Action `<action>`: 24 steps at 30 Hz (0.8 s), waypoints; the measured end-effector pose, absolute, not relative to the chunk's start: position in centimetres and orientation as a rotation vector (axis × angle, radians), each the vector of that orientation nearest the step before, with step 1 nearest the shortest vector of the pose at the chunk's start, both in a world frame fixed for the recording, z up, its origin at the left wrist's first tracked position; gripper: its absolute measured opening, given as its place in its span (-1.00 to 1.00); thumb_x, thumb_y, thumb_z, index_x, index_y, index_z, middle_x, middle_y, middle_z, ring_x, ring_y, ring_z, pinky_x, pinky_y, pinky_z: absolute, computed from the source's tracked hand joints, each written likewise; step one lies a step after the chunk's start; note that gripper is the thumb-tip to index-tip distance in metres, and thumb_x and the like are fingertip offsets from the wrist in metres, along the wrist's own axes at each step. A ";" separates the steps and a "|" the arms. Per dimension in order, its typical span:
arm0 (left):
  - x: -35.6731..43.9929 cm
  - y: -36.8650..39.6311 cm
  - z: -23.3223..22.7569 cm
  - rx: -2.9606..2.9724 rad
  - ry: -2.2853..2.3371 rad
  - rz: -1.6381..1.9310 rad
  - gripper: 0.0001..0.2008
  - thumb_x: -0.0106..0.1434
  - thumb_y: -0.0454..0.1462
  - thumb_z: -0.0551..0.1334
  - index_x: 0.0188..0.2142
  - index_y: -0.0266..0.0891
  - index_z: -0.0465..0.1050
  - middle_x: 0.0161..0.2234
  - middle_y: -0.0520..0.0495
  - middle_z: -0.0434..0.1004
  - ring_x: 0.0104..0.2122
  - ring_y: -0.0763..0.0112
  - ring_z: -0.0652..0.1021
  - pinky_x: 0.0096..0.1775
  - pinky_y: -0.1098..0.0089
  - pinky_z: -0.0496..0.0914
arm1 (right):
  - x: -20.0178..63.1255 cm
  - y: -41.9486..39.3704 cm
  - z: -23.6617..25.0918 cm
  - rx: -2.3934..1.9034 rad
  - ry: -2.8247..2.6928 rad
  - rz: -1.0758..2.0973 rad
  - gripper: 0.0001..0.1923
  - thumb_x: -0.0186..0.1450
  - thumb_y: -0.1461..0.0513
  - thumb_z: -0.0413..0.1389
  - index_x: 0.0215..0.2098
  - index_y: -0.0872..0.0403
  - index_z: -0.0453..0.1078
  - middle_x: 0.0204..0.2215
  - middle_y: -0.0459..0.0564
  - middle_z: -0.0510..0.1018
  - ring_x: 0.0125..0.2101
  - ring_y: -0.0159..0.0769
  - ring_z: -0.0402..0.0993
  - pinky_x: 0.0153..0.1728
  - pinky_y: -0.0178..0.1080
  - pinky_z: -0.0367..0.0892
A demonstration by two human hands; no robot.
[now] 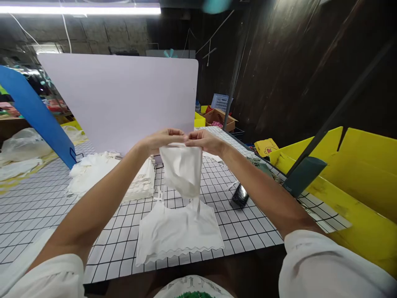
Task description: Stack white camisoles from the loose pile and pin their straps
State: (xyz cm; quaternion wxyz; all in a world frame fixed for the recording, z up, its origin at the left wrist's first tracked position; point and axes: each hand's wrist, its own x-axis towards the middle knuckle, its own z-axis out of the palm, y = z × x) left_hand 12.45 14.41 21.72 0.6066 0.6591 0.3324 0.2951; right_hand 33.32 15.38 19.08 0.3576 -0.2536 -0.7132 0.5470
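Above the table, my left hand and my right hand meet, fingertips pinched on the upper edge of a white garment. It hangs below them like a small pouch, and a narrow strip of fabric dangles from its lower right. What the fingertips do exactly is partly hidden. Under it a white camisole top lies flat, with thin straps and a wavy hem facing me. To the left, stacked white garments rest next to a looser white pile.
A large white board stands behind the stacks, with a blue panel at left. On the gridded table lies a black object. Yellow bins and a slanted dark pole border the right side.
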 end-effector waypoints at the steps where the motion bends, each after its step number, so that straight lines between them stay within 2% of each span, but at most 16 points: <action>1: 11.3 14.4 21.5 1.548 0.780 0.598 -0.74 0.01 -0.25 0.54 -0.35 -0.34 0.61 -0.46 -0.18 0.60 -0.59 0.36 0.56 -0.62 0.50 0.37 | 33.4 15.4 19.4 -0.687 -1.799 1.397 -0.59 0.00 0.04 0.44 -0.36 0.15 0.51 -0.44 -0.06 0.54 -0.43 -0.39 0.42 -0.40 -0.34 0.33; 3: 8.7 14.3 20.7 1.572 0.790 0.437 -0.75 -0.02 -0.30 0.55 -0.32 -0.30 0.63 -0.41 -0.22 0.64 -0.53 0.28 0.61 -0.60 0.48 0.42 | 34.2 15.7 19.9 -0.724 -1.682 1.333 -0.61 -0.01 0.05 0.44 -0.45 0.14 0.45 -0.50 -0.10 0.49 -0.50 -0.44 0.35 -0.47 -0.37 0.26; 5: 6.3 14.1 19.3 1.542 0.768 0.399 -0.75 -0.03 -0.36 0.54 -0.31 -0.25 0.64 -0.38 -0.20 0.67 -0.46 0.23 0.64 -0.52 0.44 0.49 | 35.3 16.4 20.2 -0.741 -1.575 1.247 -0.62 0.00 0.06 0.42 -0.45 0.12 0.41 -0.49 -0.12 0.47 -0.51 -0.44 0.34 -0.47 -0.37 0.25; 7: 4.8 14.1 17.6 1.468 0.744 0.470 -0.77 -0.01 -0.36 0.53 -0.32 -0.23 0.64 -0.39 -0.18 0.67 -0.44 0.22 0.66 -0.45 0.41 0.53 | 36.3 17.5 20.3 -0.776 -1.510 1.132 -0.64 0.03 0.05 0.39 -0.44 0.10 0.40 -0.48 -0.12 0.47 -0.50 -0.44 0.33 -0.45 -0.35 0.25; 10: 4.6 14.3 14.4 1.299 0.751 0.637 -0.78 0.04 -0.25 0.52 -0.33 -0.29 0.63 -0.45 -0.19 0.65 -0.51 0.29 0.63 -0.48 0.43 0.51 | 37.0 19.8 19.5 -0.902 -1.488 0.940 -0.70 0.13 0.06 0.31 -0.43 0.10 0.41 -0.49 -0.12 0.46 -0.50 -0.42 0.32 -0.41 -0.32 0.24; 15: 8.2 15.0 7.7 0.890 0.895 0.915 -0.74 0.06 -0.22 0.52 -0.34 -0.31 0.55 -0.45 -0.13 0.64 -0.53 0.38 0.61 -0.47 0.48 0.50 | 37.0 21.2 14.9 -1.187 -1.613 0.660 -0.88 0.11 0.24 0.25 -0.49 0.12 0.42 -0.53 -0.12 0.46 -0.43 -0.40 0.32 -0.32 -0.30 0.24; 19: 9.9 15.5 4.3 0.781 0.955 0.940 -0.75 0.11 -0.23 0.49 -0.36 -0.28 0.47 -0.54 -0.03 0.58 -0.60 0.40 0.57 -0.52 0.46 0.50 | 36.1 17.6 10.1 -1.214 -1.812 0.905 -0.91 0.08 0.24 0.26 -0.47 0.13 0.50 -0.56 -0.09 0.53 -0.47 -0.37 0.43 -0.33 -0.27 0.33; 22: 10.4 15.8 4.3 0.748 0.935 0.949 -0.76 0.14 -0.25 0.47 -0.33 -0.28 0.45 -0.53 -0.02 0.57 -0.60 0.40 0.57 -0.51 0.45 0.50 | 33.9 14.1 6.8 -1.149 -1.963 1.265 -0.90 0.04 0.25 0.29 -0.46 0.13 0.55 -0.50 -0.05 0.60 -0.42 -0.32 0.52 -0.29 -0.25 0.40; 24: 11.1 15.9 5.2 0.744 0.903 0.948 -0.78 0.16 -0.26 0.46 -0.32 -0.29 0.46 -0.53 -0.02 0.56 -0.60 0.40 0.56 -0.51 0.44 0.50 | 31.8 12.8 5.0 -1.065 -1.879 1.413 -0.89 0.05 0.26 0.30 -0.42 0.12 0.56 -0.45 -0.06 0.62 -0.38 -0.30 0.51 -0.29 -0.25 0.41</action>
